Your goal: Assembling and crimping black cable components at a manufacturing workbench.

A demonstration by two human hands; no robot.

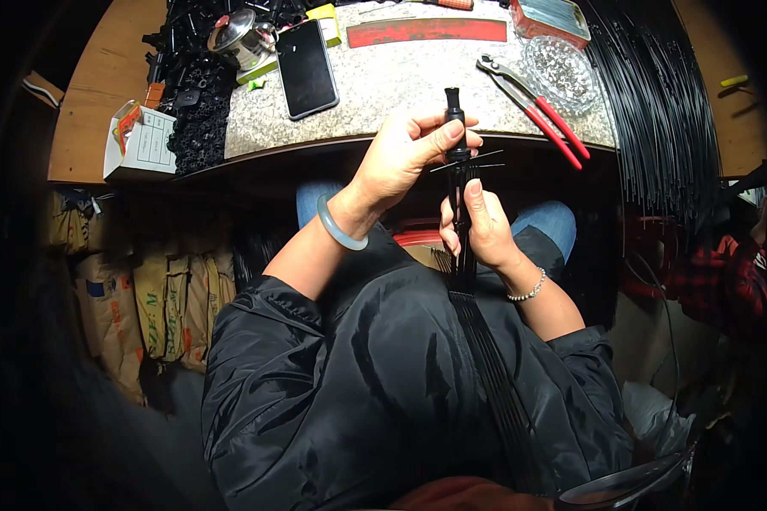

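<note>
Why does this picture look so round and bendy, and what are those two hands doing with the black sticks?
The picture comes from a small wide camera worn on a person's head, looking down, so straight edges curve near the rim. There is no machine, only the person's own two hands. The left hand, with a pale green bangle, pinches a small black plastic tube-shaped piece on top of a bundle of thin black rods. The right hand, with a beaded bracelet, grips that bundle lower down; the rods run over the lap. On the speckled stone tabletop lie a black phone, red-handled pliers, a clear bowl of tiny metal bits and a pile of black plastic parts.
</note>
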